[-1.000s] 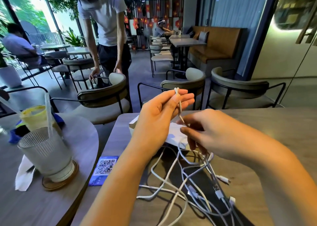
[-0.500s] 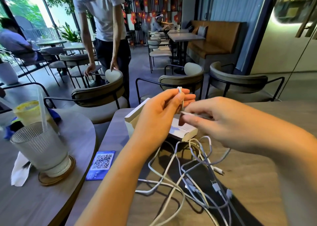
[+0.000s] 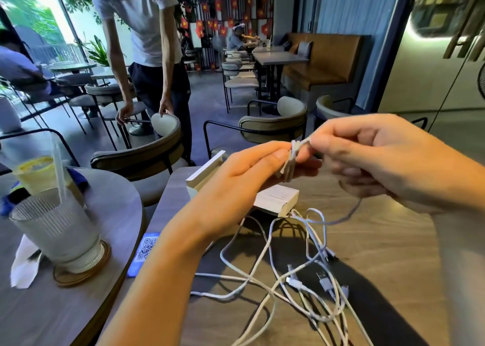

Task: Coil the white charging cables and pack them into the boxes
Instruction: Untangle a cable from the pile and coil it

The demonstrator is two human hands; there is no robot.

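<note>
My left hand [image 3: 244,177] pinches a small bundle of white cable loops [image 3: 290,162] between thumb and fingers, above the table. Just to its right, my right hand [image 3: 388,159] grips the same cable's strand at the top of the bundle. The cable's free length hangs from my right hand down to a tangle of several white charging cables [image 3: 296,282] with loose plugs on the wooden table [image 3: 388,253]. A white box [image 3: 275,200] lies under my hands, and its open lid [image 3: 207,169] stands up at the left.
A round table [image 3: 86,306] at left carries a ribbed glass with a straw [image 3: 56,227] on a coaster, a yellow drink and a napkin. A blue QR card [image 3: 145,251] sits at my table's left edge. Chairs stand behind it, and a person bends over one.
My right hand rose from below the left hand to its right side, carrying the strand up and over. The bundle in my left hand has grown thicker. The view dipped and shifted.
</note>
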